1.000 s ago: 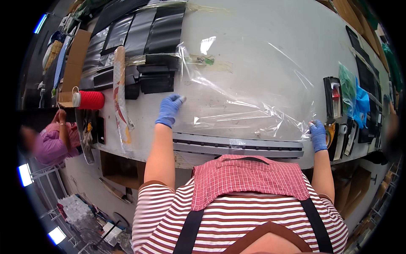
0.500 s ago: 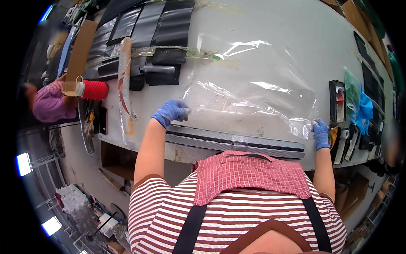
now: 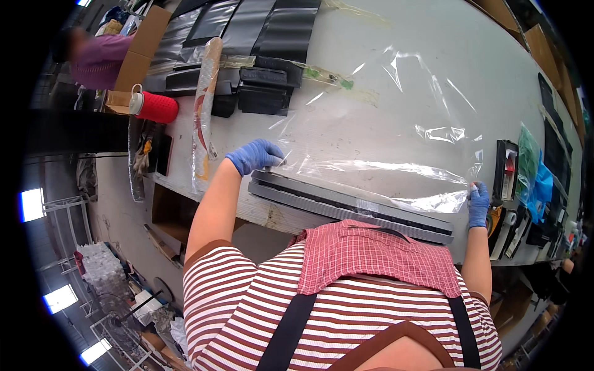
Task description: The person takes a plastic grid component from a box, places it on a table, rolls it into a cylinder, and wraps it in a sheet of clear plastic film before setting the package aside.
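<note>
Clear plastic film (image 3: 396,142) lay spread over the white desk (image 3: 433,55), mid-frame, long axis left to right. Pinched shut at both near corners: left hand (image 3: 255,154) centre-left, right hand (image 3: 477,204) far right. Grey bar (image 3: 349,207) sat just below the film's edge.

Film sheet (image 3: 396,123): clear glossy plastic, wrinkled. Long bar (image 3: 346,207): grey matt metal. Worktop (image 3: 433,55): smooth, pale. Gloves: blue rubber.

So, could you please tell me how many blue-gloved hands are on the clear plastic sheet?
2. The left hand grips the clear plastic sheet near its left edge, above the long grey bar; the right hand pinches the sheet's right corner.
</note>
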Available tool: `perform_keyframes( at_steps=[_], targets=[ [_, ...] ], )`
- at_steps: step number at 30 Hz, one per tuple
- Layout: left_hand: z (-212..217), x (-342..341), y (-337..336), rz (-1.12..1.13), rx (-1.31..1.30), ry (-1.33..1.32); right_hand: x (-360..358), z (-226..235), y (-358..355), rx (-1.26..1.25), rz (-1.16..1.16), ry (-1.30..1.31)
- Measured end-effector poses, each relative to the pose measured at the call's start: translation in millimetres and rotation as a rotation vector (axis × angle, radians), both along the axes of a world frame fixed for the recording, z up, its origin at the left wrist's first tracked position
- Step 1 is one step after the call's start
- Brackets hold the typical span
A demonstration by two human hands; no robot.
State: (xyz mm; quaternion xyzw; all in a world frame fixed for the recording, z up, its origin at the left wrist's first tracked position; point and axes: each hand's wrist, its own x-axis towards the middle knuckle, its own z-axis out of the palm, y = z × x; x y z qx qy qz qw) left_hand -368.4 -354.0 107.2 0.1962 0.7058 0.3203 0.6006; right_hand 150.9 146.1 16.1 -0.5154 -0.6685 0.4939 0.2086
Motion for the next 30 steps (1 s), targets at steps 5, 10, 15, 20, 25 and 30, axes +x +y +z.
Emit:
perform_keyframes(
  at_steps=[5, 10, 15, 20, 25, 30],
  targets=[
    [8.0, -8.9, 5.7, 0.128, -0.155, -0.065, -13.2, 7.0, -8.3, 0.099, 0.033, -0.025],
    [-6.8, -9.6, 0.7, 0.247, 0.084, -0.123, -10.2, 1.4, 2.2, 0.139, 0.044, 0.021],
    [10.4, -10.0, 32.8, 0.132, -0.229, 0.151, -26.0, 2.9, 0.0, 0.192, -0.006, -0.035],
    [-25.1, -12.2, 23.7, 0.602, -0.024, -0.199, -54.9, 23.7, -9.2, 0.048, -0.021, -0.113],
    [-36.4, -11.5, 29.1, 0.784, 0.195, -0.302, -40.9, 27.5, 1.7, -0.404, 0.046, -0.026],
    [-34.3, -5.0, 44.6, 0.367, -0.015, 0.074, -46.1, 20.9, -3.7, -0.245, 0.082, -0.084]
  ],
)
